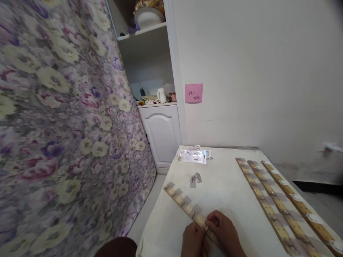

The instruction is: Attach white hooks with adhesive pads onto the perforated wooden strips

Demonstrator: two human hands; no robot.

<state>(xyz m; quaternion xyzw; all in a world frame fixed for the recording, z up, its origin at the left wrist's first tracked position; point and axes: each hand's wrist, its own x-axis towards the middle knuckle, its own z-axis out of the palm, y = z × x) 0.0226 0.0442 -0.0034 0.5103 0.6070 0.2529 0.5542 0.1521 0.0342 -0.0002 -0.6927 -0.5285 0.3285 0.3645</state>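
A narrow wooden strip (174, 198) with holes lies slantwise on the table, with several small grey cards and shiny metal pieces along it. My left hand (193, 239) is closed at the near part of the strip, fingers bent against it. Beside it, my right hand (224, 229) pinches with thumb and forefinger at the same spot on the strip. A small shiny bit shows between the fingertips, too small to name. Behind the strip lie a few loose grey cards (195, 179) with small metal pieces.
Clear plastic blister packs (192, 156) lie at the table's far edge. Three more wooden strips (268, 207) with cards run along the right side. A flowered curtain (66, 142) hangs at left, a white cabinet (162, 135) stands behind, and a pink note (194, 93) is on the wall.
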